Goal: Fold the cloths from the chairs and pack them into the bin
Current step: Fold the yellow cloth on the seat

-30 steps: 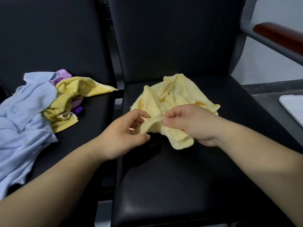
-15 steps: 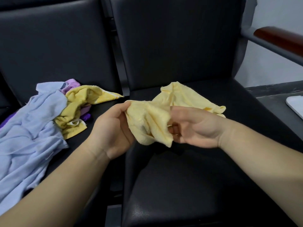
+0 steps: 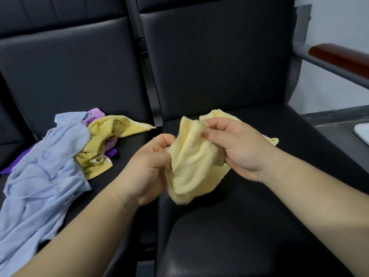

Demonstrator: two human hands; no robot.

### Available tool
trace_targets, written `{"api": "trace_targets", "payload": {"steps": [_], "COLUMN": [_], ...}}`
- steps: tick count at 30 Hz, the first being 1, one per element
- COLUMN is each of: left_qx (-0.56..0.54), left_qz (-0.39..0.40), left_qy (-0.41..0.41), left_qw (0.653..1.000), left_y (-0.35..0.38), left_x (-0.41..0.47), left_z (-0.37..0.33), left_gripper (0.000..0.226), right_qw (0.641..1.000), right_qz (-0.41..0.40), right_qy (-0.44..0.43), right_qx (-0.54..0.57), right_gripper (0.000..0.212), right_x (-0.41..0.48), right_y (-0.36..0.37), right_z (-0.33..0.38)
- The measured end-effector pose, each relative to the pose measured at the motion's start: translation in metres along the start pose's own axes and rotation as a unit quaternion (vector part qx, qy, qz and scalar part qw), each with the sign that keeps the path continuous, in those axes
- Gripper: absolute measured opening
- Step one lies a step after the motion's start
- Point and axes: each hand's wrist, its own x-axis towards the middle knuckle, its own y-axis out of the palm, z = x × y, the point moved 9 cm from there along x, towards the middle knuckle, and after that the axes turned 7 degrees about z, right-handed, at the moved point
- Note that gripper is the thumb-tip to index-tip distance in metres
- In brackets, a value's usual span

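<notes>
A crumpled pale-yellow terry cloth [image 3: 194, 156] is held bunched above the black padded chair seat [image 3: 249, 226], pinched by the left hand [image 3: 148, 168] and the right hand [image 3: 235, 148]. No edges are found; a lopsided fold is judged likely. No bin is seen.

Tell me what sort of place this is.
Probably a waiting room or office seating area: black padded chairs stand side by side in a row, with a wood-topped metal armrest at the end and a plain pale wall behind.
</notes>
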Motion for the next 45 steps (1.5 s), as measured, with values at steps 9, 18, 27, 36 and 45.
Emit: {"api": "trace_targets", "payload": {"steps": [9,18,27,36,45], "left_qx": [0.017,-0.157,-0.131,-0.14,-0.112], "left_qz": [-0.023,-0.164,-0.109,-0.079,-0.085], "left_qy": [0.021,0.048,0.013,0.041,0.024], "left_qw": [0.999,0.973,0.985,0.986,0.99], "left_y": [0.013,-0.043,-0.022,-0.011,-0.012], "left_x": [-0.006,-0.022,-0.016,-0.018,-0.014], "left_z": [-0.011,-0.03,-0.024,-0.033,-0.029], "left_gripper": [0.04,0.048,0.033,0.037,0.045], "right_qw": [0.996,0.959,0.956,0.925,0.923], "right_qz": [0.036,0.067,0.219,0.312,0.066], "right_qy": [0.015,0.057,0.131,0.212,-0.059], "right_qx": [-0.076,-0.271,-0.145,0.041,-0.373], "right_gripper": [0.025,0.021,0.036,0.029,0.032], "right_x": [-0.001,-0.002,-0.01,-0.022,0.0], "right_y": [0.004,0.0,0.033,0.061,0.013], "right_z": [0.001,-0.005,-0.034,-0.041,0.028]}}
